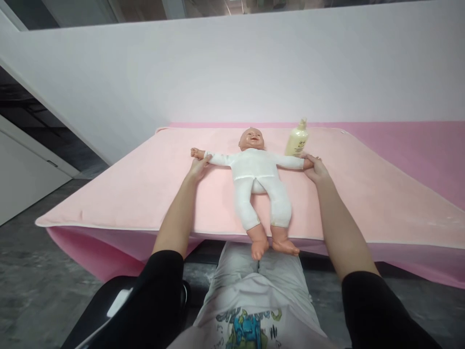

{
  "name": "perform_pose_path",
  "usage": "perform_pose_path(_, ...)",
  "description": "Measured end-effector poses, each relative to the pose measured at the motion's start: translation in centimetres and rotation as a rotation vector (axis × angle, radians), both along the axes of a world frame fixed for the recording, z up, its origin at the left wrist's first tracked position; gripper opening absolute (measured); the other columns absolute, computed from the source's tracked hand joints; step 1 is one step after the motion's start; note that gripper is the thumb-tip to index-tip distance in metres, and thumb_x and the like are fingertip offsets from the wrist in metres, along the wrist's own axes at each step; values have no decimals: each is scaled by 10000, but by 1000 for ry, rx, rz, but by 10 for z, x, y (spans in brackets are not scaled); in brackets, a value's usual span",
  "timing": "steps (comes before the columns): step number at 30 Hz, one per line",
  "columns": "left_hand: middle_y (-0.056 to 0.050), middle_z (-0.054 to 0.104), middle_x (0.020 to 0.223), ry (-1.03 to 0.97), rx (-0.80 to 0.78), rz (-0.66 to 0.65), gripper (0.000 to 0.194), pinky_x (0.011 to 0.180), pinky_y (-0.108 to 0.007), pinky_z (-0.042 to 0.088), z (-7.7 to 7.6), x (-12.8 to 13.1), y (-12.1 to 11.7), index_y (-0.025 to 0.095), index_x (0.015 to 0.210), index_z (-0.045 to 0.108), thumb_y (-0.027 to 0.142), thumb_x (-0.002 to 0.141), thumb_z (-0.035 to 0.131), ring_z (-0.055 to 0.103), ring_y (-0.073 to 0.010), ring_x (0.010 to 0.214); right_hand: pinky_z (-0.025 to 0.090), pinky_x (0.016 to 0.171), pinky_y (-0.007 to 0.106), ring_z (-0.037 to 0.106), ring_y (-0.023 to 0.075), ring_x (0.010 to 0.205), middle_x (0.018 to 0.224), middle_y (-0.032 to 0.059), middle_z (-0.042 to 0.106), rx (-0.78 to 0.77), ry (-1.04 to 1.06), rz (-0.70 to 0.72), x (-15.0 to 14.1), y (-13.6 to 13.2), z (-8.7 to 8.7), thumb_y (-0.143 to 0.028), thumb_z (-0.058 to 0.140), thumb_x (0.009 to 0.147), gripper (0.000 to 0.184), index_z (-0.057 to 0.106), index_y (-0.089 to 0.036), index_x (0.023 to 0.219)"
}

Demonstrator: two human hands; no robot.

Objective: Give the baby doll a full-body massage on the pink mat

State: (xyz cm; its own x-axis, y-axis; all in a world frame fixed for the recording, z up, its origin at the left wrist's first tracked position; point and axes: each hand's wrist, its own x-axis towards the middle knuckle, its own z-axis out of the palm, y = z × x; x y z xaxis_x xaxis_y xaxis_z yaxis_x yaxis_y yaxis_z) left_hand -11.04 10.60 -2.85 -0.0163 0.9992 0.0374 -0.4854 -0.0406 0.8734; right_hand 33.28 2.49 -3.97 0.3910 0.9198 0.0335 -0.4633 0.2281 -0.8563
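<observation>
A baby doll [256,165] with a white cloth body lies on its back on a pale pink mat [145,194], arms stretched out sideways. Its head is at the far side, and its bare feet hang over the near edge. My left hand [199,167] is closed around the doll's wrist on the left of the view. On the other side, my right hand [317,169] grips the doll's other arm at the wrist and hand. A pale yellow pump bottle [298,139] stands just behind that arm, close to my right hand.
A darker pink cloth [417,150] lies under the mat and hangs over the front. Behind the table rises a white partition [232,72]. A black chair [119,291] with a white object on it stands at lower left.
</observation>
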Motion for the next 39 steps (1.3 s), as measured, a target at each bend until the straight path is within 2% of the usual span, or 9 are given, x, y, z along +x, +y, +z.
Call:
perform_pose_path(3,-36,674,871,75,48,93,344,781,-346,595,-4,-8,0,174,943,564,149,677,782,673,-143,791,557,895,291,659,148,901,851,28,695,-49,-114,51,13,-13,-2,-212,741,699,143,614,-182,758)
perform_pose_path(9,-27,657,934,141,20,232,509,695,-356,601,-1,1,-5,251,1131,531,186,685,769,679,-144,672,570,754,246,657,108,753,780,11,689,-104,-153,-184,-1,-10,-3,-269,686,789,126,621,-172,744)
perform_pose_path(14,-67,634,1057,152,80,281,338,712,-335,589,-4,4,-3,214,1014,599,399,755,712,684,-164,807,545,668,236,624,102,630,684,16,669,-96,-225,-307,-9,-4,-5,-500,629,811,366,599,-166,665)
perform_pose_path(21,-121,624,1102,191,108,423,469,773,-342,574,-10,5,4,165,987,618,601,849,513,653,-217,1003,571,677,294,673,158,699,676,71,674,-149,-159,-299,-5,-1,2,-788,287,818,686,577,-190,646)
perform_pose_path(25,-135,645,919,165,-14,301,598,715,-395,578,-5,8,0,158,1080,585,683,857,408,692,-253,872,574,722,322,673,174,734,722,65,691,-124,-223,-225,-9,-7,3,-745,509,759,575,620,-184,707)
perform_pose_path(28,-128,642,829,176,-44,269,616,674,-391,579,-2,10,-3,148,1079,574,691,863,376,700,-256,794,556,797,310,663,163,777,805,36,708,-63,-347,-186,-13,-14,1,-505,821,565,411,663,-177,757)
perform_pose_path(31,-111,650,889,204,7,304,498,652,-344,580,-1,11,-5,162,1018,575,624,851,489,693,-218,762,538,829,308,653,149,799,868,24,711,-46,-432,-173,-15,-18,-1,-339,874,462,432,697,-176,821)
perform_pose_path(35,-69,656,916,202,48,296,384,631,-268,570,1,12,-8,179,949,568,533,809,617,681,-172,758,543,790,302,645,144,777,836,27,707,-69,-403,-177,-13,-14,-2,-334,858,481,380,693,-169,781)
perform_pose_path(39,-53,650,864,204,36,273,356,597,-255,560,2,13,-9,180,946,552,505,818,618,671,-159,711,557,684,287,618,134,677,696,22,670,-162,-288,-268,-10,-9,-2,-480,782,622,353,624,-165,639)
